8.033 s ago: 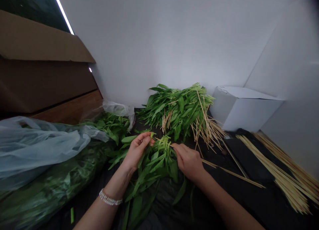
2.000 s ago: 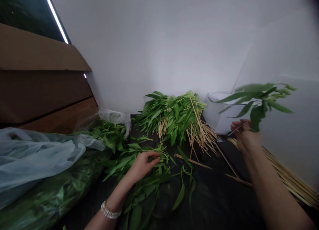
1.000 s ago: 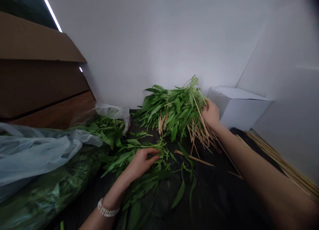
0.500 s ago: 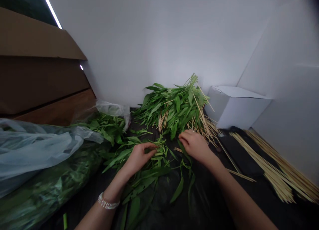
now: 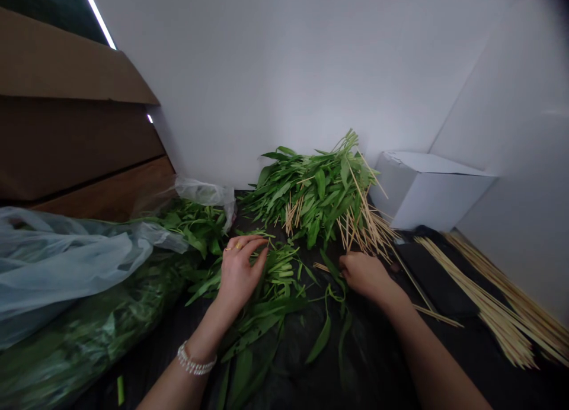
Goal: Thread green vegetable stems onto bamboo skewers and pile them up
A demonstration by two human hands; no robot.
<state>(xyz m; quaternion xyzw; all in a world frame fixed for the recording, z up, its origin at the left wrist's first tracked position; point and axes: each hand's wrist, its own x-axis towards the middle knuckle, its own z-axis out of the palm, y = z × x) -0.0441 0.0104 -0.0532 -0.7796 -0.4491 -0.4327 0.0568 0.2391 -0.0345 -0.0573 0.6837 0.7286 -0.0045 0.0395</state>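
Note:
My left hand (image 5: 242,271), with rings and a beaded bracelet, reaches over loose cut greens (image 5: 282,274). Its thumb and fingertips come together at a thin green stem (image 5: 269,237) behind that pile. My right hand (image 5: 367,275) is curled closed, palm down, beside a long green leaf (image 5: 329,264) and a few thin wooden sticks (image 5: 320,267). Its fingertips are hidden, so what they hold, if anything, does not show. Behind both hands lies a heap of leafy bunches (image 5: 306,191), with many wooden sticks (image 5: 367,226) poking out at its right.
Plastic bags of greens (image 5: 93,333) lie at left, below a cardboard box (image 5: 75,72). A white box (image 5: 435,188) stands back right against the wall. Long wooden sticks (image 5: 484,303) lie in bundles at right, near a flat black object (image 5: 433,279).
My left hand has lifted away from the cut stems toward the thin stem behind them. My right hand has shifted right and slightly down, its fingers curling in. The view has turned slightly.

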